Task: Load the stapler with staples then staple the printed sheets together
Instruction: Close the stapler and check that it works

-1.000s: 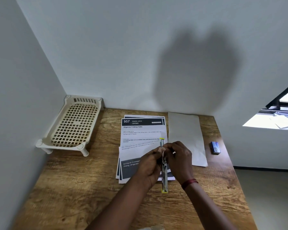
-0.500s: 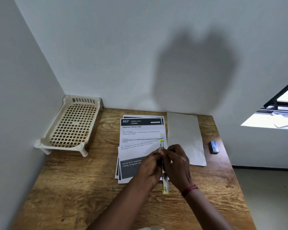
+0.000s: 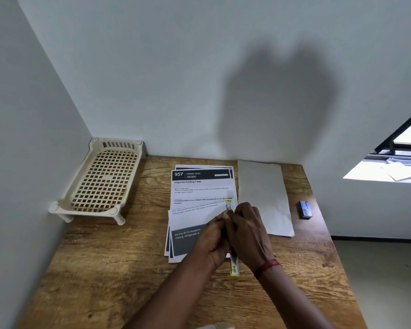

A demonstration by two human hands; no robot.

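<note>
a: right, so we start with the stapler (image 3: 233, 260). it lies lengthwise over the right edge of the printed sheets (image 3: 195, 205), a thin metal strip with yellow at both ends, its near end poking out past our hands onto the wooden table (image 3: 119, 276).

b: and we have both hands on it. our left hand (image 3: 211, 241) is curled against its left side, our right hand (image 3: 247, 229) against its right, with the fingertips meeting over the far half.

a: are we gripping it, though?

b: both hands are closed around it, pinching it between them. whether there are staples under our fingers, we can't tell; that part is hidden.

a: fair. the sheets themselves sit as a loosely fanned pile in the middle of the table, the top one headed "957" with dark bands of print.

b: just beside them on the right we see a blank sheet of paper (image 3: 263, 195), reaching up to the back wall.

a: further right, near the table's edge and well apart from our hands, a small blue box (image 3: 304, 209).

b: and off to the left, in the corner against the walls, the cream lattice tray (image 3: 102, 179) on short legs.

a: a red band (image 3: 268, 265) circles our right wrist.
</note>
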